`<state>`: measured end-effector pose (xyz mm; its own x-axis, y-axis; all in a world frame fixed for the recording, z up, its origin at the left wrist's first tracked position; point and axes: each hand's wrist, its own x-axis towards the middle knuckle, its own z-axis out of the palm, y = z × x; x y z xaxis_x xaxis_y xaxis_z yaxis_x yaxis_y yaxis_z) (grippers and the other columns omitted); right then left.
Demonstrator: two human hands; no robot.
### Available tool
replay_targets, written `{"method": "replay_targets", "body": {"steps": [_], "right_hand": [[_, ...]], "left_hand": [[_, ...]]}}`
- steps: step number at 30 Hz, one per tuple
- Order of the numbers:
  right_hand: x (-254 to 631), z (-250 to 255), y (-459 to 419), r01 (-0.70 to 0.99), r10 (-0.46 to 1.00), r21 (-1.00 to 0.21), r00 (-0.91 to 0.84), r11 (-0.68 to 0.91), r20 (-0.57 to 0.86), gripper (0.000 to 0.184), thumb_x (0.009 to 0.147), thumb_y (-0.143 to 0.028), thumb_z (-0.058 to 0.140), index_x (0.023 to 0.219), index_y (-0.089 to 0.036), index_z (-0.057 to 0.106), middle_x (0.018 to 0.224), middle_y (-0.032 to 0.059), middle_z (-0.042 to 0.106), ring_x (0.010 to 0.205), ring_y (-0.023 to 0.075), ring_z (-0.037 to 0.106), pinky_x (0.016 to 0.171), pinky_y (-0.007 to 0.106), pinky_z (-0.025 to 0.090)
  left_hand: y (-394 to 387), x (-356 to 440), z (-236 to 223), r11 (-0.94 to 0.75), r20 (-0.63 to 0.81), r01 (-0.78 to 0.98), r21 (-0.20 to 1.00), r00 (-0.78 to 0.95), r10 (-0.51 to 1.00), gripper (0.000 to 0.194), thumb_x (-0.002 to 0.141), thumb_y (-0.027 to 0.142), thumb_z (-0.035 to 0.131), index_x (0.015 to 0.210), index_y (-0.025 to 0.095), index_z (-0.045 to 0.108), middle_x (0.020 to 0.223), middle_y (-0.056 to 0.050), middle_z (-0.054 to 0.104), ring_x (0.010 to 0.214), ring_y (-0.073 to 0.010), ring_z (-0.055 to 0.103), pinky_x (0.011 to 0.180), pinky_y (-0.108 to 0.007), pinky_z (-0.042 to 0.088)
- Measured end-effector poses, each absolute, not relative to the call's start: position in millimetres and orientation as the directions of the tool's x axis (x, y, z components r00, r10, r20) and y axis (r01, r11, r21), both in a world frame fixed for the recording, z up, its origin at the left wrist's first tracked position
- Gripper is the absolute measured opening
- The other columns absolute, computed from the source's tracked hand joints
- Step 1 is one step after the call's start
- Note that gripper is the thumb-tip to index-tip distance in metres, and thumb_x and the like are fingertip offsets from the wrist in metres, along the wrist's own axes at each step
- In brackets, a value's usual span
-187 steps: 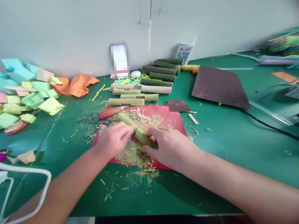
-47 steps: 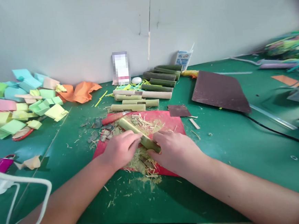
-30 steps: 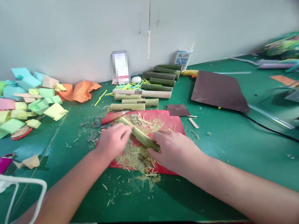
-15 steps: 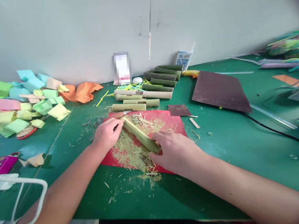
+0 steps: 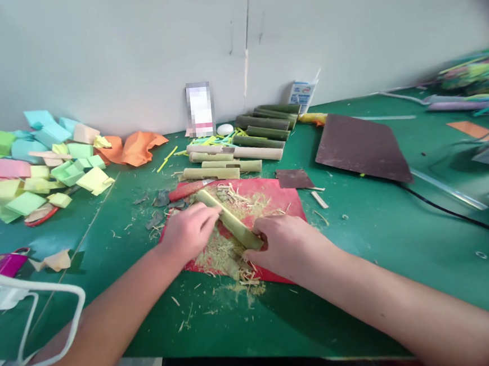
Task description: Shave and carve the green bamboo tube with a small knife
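A pale green bamboo piece [image 5: 226, 217] with a cut-open side lies slanted over a red sheet [image 5: 286, 202] strewn with shavings and dust. My right hand [image 5: 289, 244] is closed around its near end. My left hand [image 5: 192, 226] is pinched, its fingertips against the piece's left edge around the middle. Whatever those fingers may hold is hidden. Just beyond the left hand lies a red-handled knife [image 5: 188, 190].
Several cut bamboo tubes [image 5: 262, 136] lie in rows behind the sheet. Dark brown sandpaper sheets, one large [image 5: 362, 148] and one small [image 5: 294, 179], are to the right. Folded coloured papers [image 5: 48, 164] pile up at left. A white wire frame [image 5: 76, 326] juts in at lower left.
My left hand has slid from the bamboo piece's far end toward its middle, uncovering the far end and the knife's red handle. The right hand keeps its hold in place.
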<state>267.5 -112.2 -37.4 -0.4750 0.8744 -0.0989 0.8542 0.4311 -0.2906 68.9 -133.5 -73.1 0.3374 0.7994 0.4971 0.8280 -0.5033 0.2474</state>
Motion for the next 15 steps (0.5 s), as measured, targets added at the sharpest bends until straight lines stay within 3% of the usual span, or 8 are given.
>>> {"method": "replay_targets", "body": {"steps": [2, 6, 11, 15], "right_hand": [[267, -37, -113, 0.859, 0.874, -0.271, -0.475, 0.435, -0.101, 0.022, 0.065, -0.041, 0.063, 0.066, -0.021, 0.057, 0.063, 0.0006, 0.058, 0.056, 0.0136, 0.05, 0.046, 0.024, 0.027], [266, -38, -115, 0.864, 0.877, -0.234, -0.474, 0.445, -0.081, 0.013, 0.065, -0.031, 0.062, 0.068, -0.02, 0.058, 0.063, 0.0009, 0.059, 0.056, 0.0127, 0.051, 0.046, 0.024, 0.026], [267, -41, -114, 0.847, 0.865, -0.263, -0.496, 0.463, -0.075, 0.022, 0.068, -0.042, 0.061, 0.067, -0.021, 0.056, 0.063, 0.0003, 0.058, 0.055, 0.013, 0.05, 0.047, 0.025, 0.027], [269, -39, -116, 0.847, 0.866, -0.242, -0.498, 0.473, -0.048, 0.02, 0.068, -0.04, 0.061, 0.071, -0.021, 0.055, 0.064, 0.0001, 0.058, 0.056, 0.0141, 0.051, 0.047, 0.025, 0.026]], "left_hand": [[-134, 72, -73, -0.467, 0.503, 0.85, 0.243, 0.301, 0.81, 0.023, 0.091, 0.021, 0.046, 0.099, 0.015, 0.067, 0.079, -0.006, 0.066, 0.072, -0.0151, 0.062, 0.065, -0.027, 0.05], [-145, 88, -73, -0.624, 0.377, 0.73, 0.278, 0.515, 0.77, 0.024, 0.091, 0.022, 0.044, 0.097, 0.016, 0.067, 0.071, -0.003, 0.061, 0.062, -0.0129, 0.059, 0.057, -0.024, 0.048], [-135, 70, -72, -0.492, 0.499, 0.833, 0.251, 0.324, 0.804, 0.024, 0.091, 0.023, 0.046, 0.103, 0.016, 0.066, 0.083, -0.006, 0.067, 0.073, -0.0148, 0.064, 0.065, -0.026, 0.05], [-134, 68, -72, -0.527, 0.451, 0.802, 0.279, 0.375, 0.81, 0.025, 0.092, 0.023, 0.046, 0.107, 0.016, 0.065, 0.084, -0.006, 0.068, 0.075, -0.015, 0.065, 0.065, -0.026, 0.051]]}}
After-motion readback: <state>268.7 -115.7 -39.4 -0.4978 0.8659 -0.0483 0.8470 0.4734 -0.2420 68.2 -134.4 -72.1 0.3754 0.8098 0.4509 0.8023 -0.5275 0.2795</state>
